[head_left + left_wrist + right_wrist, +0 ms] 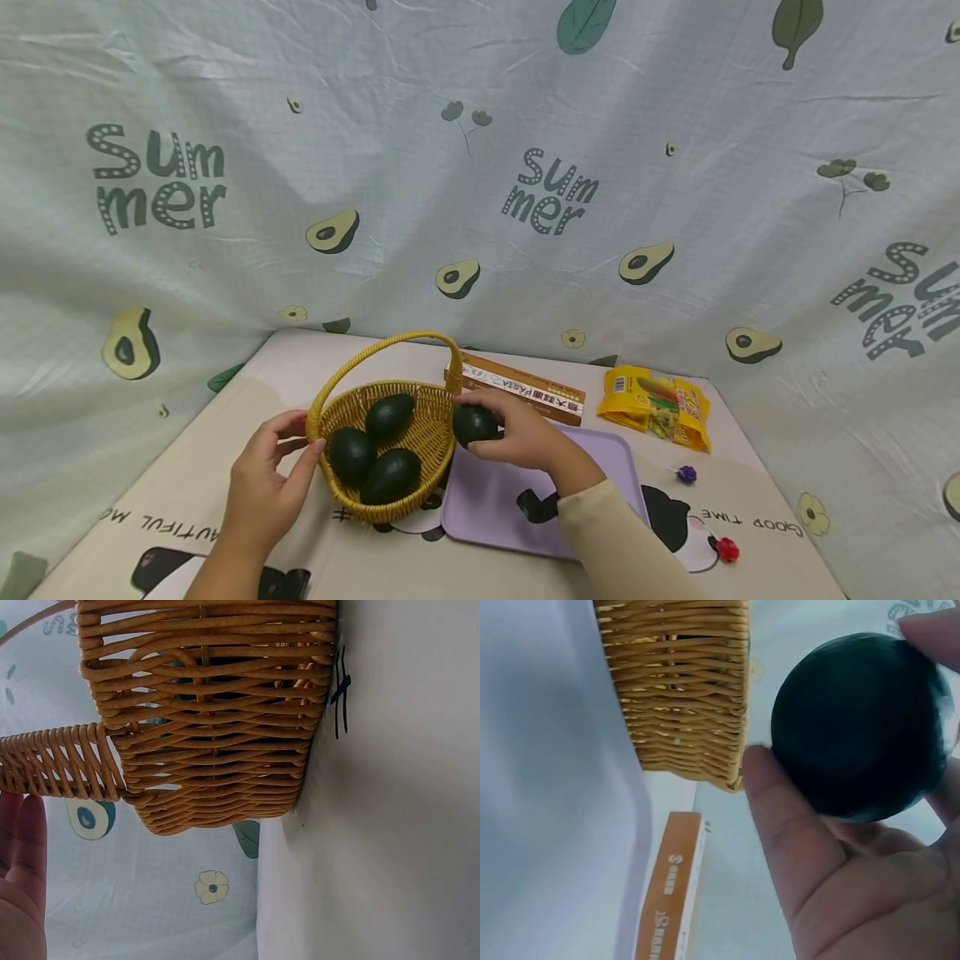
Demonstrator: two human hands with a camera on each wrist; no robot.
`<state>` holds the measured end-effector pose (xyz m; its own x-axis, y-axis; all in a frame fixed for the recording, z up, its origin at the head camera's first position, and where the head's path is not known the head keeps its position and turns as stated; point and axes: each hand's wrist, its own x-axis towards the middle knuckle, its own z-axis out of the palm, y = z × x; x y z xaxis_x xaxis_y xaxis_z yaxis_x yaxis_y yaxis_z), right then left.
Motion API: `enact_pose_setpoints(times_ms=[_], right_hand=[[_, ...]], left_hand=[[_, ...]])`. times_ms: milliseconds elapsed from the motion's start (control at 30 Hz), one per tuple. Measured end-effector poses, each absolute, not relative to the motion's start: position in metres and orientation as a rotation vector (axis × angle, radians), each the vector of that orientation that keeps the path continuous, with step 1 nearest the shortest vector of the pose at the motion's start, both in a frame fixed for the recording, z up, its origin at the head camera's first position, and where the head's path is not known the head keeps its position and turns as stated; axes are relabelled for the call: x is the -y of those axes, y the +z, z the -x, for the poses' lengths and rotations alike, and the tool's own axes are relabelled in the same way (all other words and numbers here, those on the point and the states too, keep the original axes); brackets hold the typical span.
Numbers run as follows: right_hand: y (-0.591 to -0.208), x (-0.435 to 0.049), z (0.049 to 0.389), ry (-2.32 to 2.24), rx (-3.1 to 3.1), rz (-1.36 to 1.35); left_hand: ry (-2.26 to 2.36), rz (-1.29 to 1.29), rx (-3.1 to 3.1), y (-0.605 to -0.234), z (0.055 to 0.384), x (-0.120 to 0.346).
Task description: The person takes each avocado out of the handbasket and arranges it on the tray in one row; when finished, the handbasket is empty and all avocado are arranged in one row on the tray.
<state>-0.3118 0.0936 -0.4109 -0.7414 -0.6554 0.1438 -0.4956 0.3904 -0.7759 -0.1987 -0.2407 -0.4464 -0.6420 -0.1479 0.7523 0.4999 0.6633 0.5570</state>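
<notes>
Three avocados (393, 477) lie inside the wicker basket (431, 433), its handle (420, 336) pinched by the left grip (264, 487), while a fourth avocado (474, 425), held in the right grip (523, 432) beside the basket's right rim, is alone left outside.

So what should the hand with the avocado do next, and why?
I'd probably lower the avocado into the wicker basket: three avocados lie inside, the right hand holds this one near the basket, and the left hand holds the handle.
</notes>
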Motion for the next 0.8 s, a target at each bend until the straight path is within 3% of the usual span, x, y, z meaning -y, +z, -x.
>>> enact_pose_setpoints(times_ms=[800], right_hand=[[-0.456,-0.107,0.309,-0.996,-2.59,0.849]], left_hand=[[-1.007,0.259,2.058,-0.445,0.198,0.24]])
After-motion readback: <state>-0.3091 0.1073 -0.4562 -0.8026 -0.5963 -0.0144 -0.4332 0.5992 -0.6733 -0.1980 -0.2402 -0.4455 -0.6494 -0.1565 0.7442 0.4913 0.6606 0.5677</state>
